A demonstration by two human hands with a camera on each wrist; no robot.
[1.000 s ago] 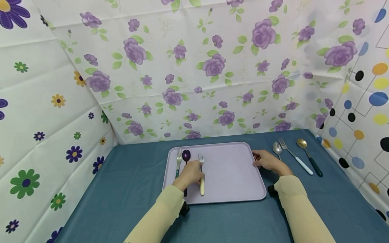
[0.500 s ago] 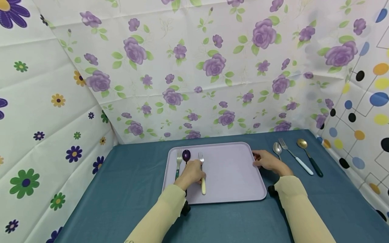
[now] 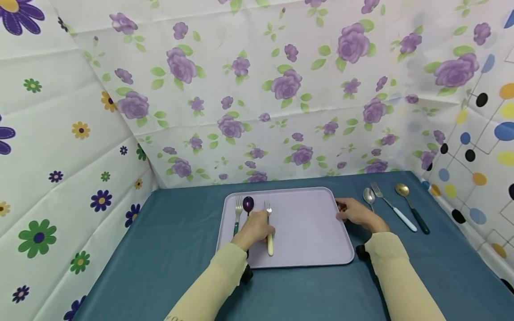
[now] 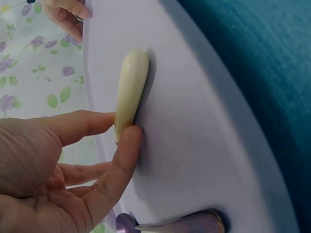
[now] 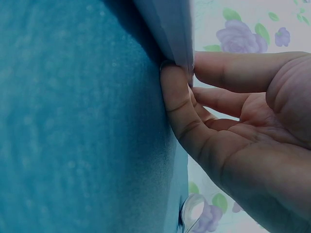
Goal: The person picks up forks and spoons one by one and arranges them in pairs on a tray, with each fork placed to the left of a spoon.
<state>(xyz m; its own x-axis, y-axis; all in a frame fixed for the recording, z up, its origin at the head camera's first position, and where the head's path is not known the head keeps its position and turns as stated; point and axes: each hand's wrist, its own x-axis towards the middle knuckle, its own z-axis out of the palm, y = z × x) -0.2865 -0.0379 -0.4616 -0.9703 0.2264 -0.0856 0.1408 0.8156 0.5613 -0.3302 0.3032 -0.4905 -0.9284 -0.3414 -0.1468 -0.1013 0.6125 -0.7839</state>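
A lilac tray lies on the blue cloth in the head view. My left hand pinches a fork with a cream handle between thumb and finger, low over the tray's left part. The left wrist view shows the cream handle at the fingertips; its tines point toward the back. Left of it on the tray are a dark purple spoon, partly behind the hand, and a fork with a green handle. My right hand grips the tray's right rim, thumb above and a finger beneath, as the right wrist view shows.
Right of the tray, on the cloth, lie a silver spoon, a fork with a white handle and a gold spoon with a dark green handle. Flower-patterned sheets stand behind and at the left; a dotted one is at right.
The cream handle's end has swung slightly to the right along with my left fingers. My right hand keeps its hold on the tray rim. The head view has shifted a little.
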